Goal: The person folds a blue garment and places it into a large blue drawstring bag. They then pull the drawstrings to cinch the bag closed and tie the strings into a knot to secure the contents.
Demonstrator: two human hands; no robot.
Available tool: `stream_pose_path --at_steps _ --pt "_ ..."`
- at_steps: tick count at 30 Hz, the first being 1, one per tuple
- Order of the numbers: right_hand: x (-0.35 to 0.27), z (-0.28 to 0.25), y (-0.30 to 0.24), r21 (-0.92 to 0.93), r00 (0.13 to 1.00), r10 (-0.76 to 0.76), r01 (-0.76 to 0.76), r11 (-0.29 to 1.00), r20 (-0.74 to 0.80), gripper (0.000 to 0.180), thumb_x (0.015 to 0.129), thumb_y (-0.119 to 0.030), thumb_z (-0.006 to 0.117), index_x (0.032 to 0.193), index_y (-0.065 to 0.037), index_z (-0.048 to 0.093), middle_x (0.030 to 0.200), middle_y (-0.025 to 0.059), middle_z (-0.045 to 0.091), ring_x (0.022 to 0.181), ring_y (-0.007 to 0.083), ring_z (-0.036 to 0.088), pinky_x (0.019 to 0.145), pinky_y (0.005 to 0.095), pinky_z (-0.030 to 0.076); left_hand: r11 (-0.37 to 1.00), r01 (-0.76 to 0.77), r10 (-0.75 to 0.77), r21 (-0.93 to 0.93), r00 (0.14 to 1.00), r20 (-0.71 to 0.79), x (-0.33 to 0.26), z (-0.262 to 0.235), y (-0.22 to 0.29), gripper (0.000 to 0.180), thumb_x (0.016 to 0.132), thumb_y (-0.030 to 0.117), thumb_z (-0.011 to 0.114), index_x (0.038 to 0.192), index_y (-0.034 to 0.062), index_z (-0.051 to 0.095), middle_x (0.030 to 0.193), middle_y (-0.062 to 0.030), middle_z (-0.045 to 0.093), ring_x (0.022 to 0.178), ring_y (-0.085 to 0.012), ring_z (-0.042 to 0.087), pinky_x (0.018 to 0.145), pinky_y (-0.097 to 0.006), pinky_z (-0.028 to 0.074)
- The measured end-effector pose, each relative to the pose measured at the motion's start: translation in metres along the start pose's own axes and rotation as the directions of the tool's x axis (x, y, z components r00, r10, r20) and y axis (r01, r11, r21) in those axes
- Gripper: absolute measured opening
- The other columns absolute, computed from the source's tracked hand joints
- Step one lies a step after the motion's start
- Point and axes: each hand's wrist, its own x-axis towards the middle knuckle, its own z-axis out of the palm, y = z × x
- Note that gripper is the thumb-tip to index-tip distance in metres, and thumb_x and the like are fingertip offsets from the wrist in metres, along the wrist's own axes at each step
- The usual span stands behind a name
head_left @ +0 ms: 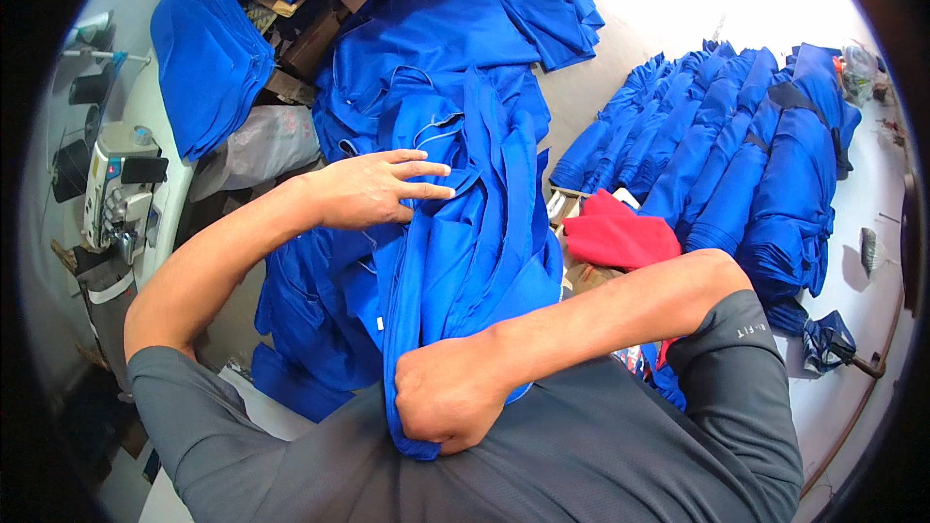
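A long heap of blue fabric pieces [499,223] stretches from the far side down to my chest. My left hand [383,191] rests over its left part, fingers spread, palm toward the cloth. Close to my body, my right hand [450,392] is closed in a fist on the blue cloth, whose lower edge shows under the knuckles. A folded strip of that cloth runs up from the fist toward my left hand. A small white tag [380,323] shows on the fabric to the left.
Rolled blue bundles [736,155] lie to the right, some tied with dark bands. A red cloth [620,230] sits beyond my right forearm. At left stands a white sewing machine [121,184], near a stack of cut blue panels [208,63] and a pale plastic bag [266,147].
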Motion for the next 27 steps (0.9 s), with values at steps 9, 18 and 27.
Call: stream_pose_path --at_steps 9,18,27 --pt "-0.008 0.002 -0.004 -0.023 1.0 0.019 -0.02 1.0 -0.013 0.025 0.068 -0.026 0.071 0.059 -0.002 0.066 0.061 0.0198 0.063 0.062 0.0412 0.065 0.056 0.0497 0.051 0.998 -0.062 0.061 0.016 0.997 0.056 0.009 -0.001 -0.009 0.016 0.077 0.017 0.07 0.089 0.0135 0.08 0.133 -0.0064 0.065 0.14 -0.03 0.047 0.126 -0.048 0.029" --pt "-0.014 0.002 -0.007 -0.01 0.999 0.04 -0.04 0.999 -0.037 0.027 0.07 -0.025 0.071 0.059 -0.001 0.065 0.06 0.0198 0.062 0.059 0.0408 0.064 0.054 0.0497 0.049 0.995 -0.094 0.093 -0.017 0.995 -0.045 0.004 0.016 -0.012 0.019 0.072 0.016 0.07 0.089 0.0105 0.077 0.117 -0.0043 0.071 0.14 -0.0304 0.049 0.125 -0.052 0.03" --pt "-0.052 -0.009 -0.01 -0.109 0.991 0.094 -0.103 0.989 -0.092 0.027 0.074 -0.025 0.071 0.067 -0.003 0.057 0.061 0.0134 0.058 0.06 0.0362 0.063 0.053 0.0461 0.048 0.937 0.316 -0.349 -0.148 0.866 -0.358 -0.062 0.043 0.015 0.033 0.076 0.0 0.072 0.109 0.0051 0.073 0.133 -0.0094 0.069 0.129 -0.0287 0.061 0.118 -0.049 0.042"
